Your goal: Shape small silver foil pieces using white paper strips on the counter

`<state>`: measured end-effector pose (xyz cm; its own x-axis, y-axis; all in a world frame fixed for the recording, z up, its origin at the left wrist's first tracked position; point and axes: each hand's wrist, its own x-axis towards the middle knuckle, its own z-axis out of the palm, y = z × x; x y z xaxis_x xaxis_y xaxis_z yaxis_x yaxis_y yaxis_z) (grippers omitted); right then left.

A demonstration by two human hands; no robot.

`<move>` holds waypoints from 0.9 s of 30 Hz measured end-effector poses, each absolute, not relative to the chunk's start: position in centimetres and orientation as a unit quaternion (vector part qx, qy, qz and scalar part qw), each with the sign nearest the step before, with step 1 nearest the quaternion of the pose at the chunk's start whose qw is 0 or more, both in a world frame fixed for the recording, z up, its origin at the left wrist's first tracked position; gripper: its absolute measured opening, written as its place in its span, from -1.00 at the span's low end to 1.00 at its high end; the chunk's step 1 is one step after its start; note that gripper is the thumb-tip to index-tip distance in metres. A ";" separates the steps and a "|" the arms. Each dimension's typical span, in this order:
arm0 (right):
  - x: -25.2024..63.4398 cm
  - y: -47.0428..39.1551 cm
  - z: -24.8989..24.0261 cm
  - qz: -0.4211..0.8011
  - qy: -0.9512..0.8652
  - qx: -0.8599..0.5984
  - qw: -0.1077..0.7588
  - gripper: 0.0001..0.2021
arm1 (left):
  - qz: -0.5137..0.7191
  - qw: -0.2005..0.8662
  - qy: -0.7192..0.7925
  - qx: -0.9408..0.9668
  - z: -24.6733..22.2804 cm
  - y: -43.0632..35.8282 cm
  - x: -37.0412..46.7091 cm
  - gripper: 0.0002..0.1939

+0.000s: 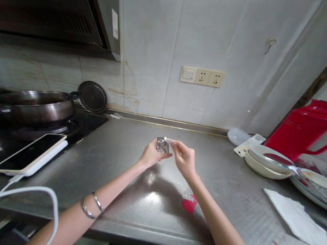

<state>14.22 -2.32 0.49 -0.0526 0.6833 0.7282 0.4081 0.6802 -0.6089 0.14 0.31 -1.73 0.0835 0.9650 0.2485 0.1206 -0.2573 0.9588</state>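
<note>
My left hand [149, 155] is closed around a small clear, dark-edged container [162, 145], which looks like glass or plastic and is held above the metal counter [126, 166]. Fingers of my right hand [185, 157] pinch a small white piece [168, 140], perhaps tissue, against the container's upper right edge. Its exact kind is too small to make out. Below my right forearm a red heart-shaped patch [189, 204] shows on the counter.
At left, a phone [29, 153] with a white cable [45, 190] lies by the stove, where a steel pan [39, 106] stands. Bowls [264, 164], a white tissue [299, 220] and a red thermos jug [304, 129] are at right. Wall sockets [209, 78] sit behind.
</note>
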 end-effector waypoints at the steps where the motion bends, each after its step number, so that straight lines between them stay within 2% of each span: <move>1: 14.4 -2.2 0.7 0.133 -0.712 -0.379 0.576 -0.72 | 0.509 0.422 0.447 0.602 -1.7 0.4 0.1 -0.43; 5: 15.4 -1.6 1.4 0.171 -0.657 -0.372 0.633 -0.70 | 0.499 0.426 0.444 0.610 -1.8 0.6 0.0 -0.43; 8: 15.8 -1.3 1.6 0.120 -0.633 -0.395 0.656 -0.71 | 0.483 0.413 0.433 0.639 -2.1 0.4 0.1 -0.45; 11: 15.5 -1.5 1.4 0.078 -0.672 -0.400 0.618 -0.73 | 0.468 0.417 0.412 0.661 -2.3 -0.1 0.5 -0.45; 16: 14.6 -1.6 0.2 0.098 -0.770 -0.341 0.530 -0.72 | 0.456 0.453 0.405 0.650 -1.8 -0.6 0.9 -0.47; 23: 14.1 -1.9 -0.1 0.095 -0.804 -0.289 0.511 -0.71 | 0.453 0.464 0.418 0.636 -1.1 -0.2 0.3 -0.62; 27: 14.4 -2.0 0.5 0.120 -0.798 -0.298 0.509 -0.73 | 0.474 0.458 0.427 0.619 -1.5 0.3 0.1 -0.53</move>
